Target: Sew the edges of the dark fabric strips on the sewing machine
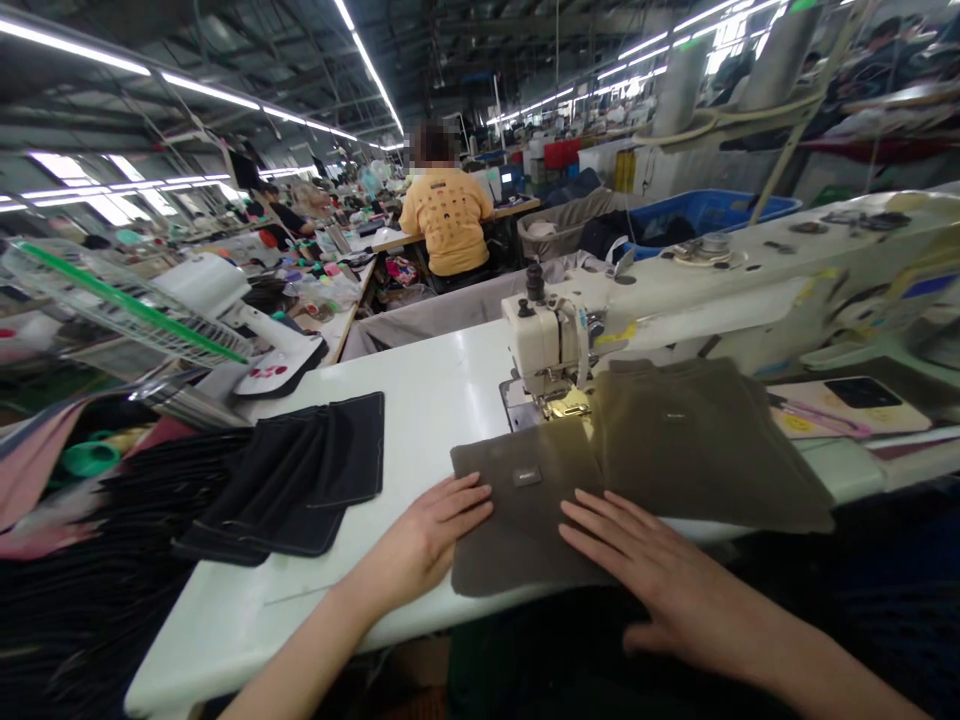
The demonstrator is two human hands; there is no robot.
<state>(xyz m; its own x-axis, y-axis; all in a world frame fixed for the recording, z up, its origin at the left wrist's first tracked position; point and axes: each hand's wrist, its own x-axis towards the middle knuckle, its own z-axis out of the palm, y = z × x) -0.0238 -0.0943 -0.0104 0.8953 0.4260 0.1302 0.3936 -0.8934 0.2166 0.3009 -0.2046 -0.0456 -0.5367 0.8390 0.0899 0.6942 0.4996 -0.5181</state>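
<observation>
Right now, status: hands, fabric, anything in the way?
Both flat and open on olive fabric: left hand, right hand. Fabric's far edge at presser foot. Apart, left: black fabric stack.

A garment factory floor: a sewing machine, stacked cut fabric pieces, and long strip lights overhead.

An olive-brown fabric panel lies flat on the white desk — a small dark rectangular patch near its far edge — adjoining a second matching panel.

Nothing is legible: the small patch on the brown fabric is too blurred.
</observation>
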